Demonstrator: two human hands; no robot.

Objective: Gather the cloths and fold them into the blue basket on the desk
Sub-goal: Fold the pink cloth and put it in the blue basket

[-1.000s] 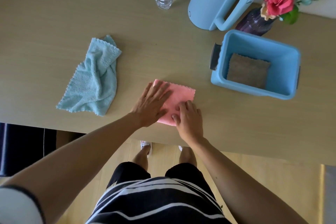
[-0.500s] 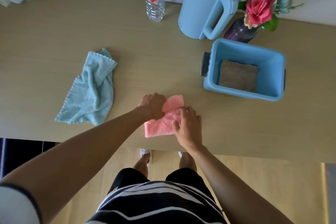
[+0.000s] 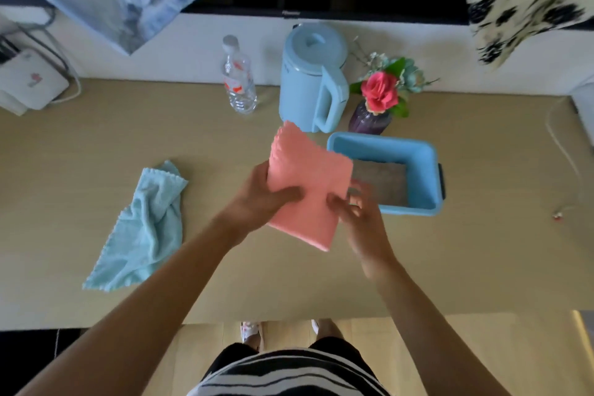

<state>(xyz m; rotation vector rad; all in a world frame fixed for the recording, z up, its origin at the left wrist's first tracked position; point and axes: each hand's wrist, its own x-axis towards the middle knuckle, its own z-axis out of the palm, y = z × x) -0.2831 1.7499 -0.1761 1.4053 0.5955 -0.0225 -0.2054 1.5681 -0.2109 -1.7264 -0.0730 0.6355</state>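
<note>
A folded pink cloth (image 3: 308, 183) is held up above the desk, just left of the blue basket (image 3: 427, 170). My left hand (image 3: 260, 199) grips its left side, thumb across the front. My right hand (image 3: 356, 212) holds its right edge, fingers partly behind it. A brown folded cloth (image 3: 382, 183) lies flat in the basket, partly hidden by the pink one. A crumpled light blue cloth (image 3: 144, 231) lies on the desk to the left.
Along the back of the desk (image 3: 450, 267) stand a water bottle (image 3: 239, 80), a light blue kettle (image 3: 313, 77) and a purple vase of flowers (image 3: 373, 112). A white device (image 3: 29, 80) sits at the far left. A cable (image 3: 559, 151) runs on the right.
The pink cloth was pressed and folded on the desk; both hands have now lifted it up and moved it right toward the basket. The camera has tilted up.
</note>
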